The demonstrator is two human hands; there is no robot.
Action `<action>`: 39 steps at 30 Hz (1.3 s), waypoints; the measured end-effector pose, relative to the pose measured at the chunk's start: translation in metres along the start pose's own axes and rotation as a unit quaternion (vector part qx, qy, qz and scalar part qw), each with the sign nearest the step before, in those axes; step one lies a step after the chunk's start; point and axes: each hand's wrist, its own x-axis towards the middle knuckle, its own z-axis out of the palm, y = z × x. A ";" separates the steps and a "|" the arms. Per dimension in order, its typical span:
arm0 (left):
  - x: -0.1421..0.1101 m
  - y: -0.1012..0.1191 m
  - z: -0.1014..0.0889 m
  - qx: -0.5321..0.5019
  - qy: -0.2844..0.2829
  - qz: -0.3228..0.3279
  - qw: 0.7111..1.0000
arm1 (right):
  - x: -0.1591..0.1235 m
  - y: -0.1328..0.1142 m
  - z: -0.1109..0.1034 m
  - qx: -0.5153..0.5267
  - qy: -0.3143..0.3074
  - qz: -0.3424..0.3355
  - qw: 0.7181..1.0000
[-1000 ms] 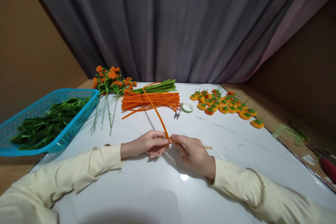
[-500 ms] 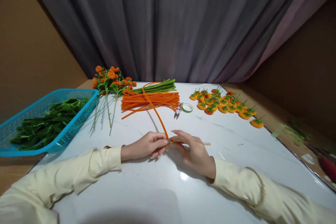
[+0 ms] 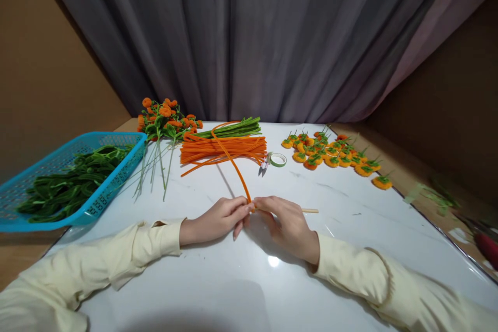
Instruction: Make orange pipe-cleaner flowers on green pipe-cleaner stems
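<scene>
Stem (image 3: pixel 240 177), slim, fuzzy and orange, is pinched in the left hand (image 3: pixel 218 219), likely for steadiness. Right hand (image 3: pixel 286 225) clasps pale, thin wooden stick (image 3: pixel 310 210).

The left hand (image 3: pixel 218 220) is placed left of the orange strand (image 3: pixel 235 166), its thumb and forefinger pinched at the strand's near end. The right hand (image 3: pixel 290 228) is curled on the strand's right, its fingertips set close to the left's. Both sleeved forearms (image 3: pixel 128 251) are angled inward toward the strand from its near side.
</scene>
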 end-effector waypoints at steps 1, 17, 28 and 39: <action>0.000 0.001 0.000 0.017 0.000 0.008 1.000 | 0.001 0.000 -0.001 -0.011 -0.001 -0.015 1.000; 0.004 0.009 -0.009 -0.164 0.109 -0.019 0.980 | 0.004 0.004 -0.008 -0.060 -0.032 -0.159 0.985; -0.020 0.026 0.008 -0.217 -0.136 -0.085 0.963 | 0.012 0.002 -0.007 0.028 -0.097 -0.075 0.992; -0.023 0.031 0.004 0.060 -0.082 0.065 0.993 | 0.010 0.003 -0.004 -0.071 -0.080 -0.123 0.987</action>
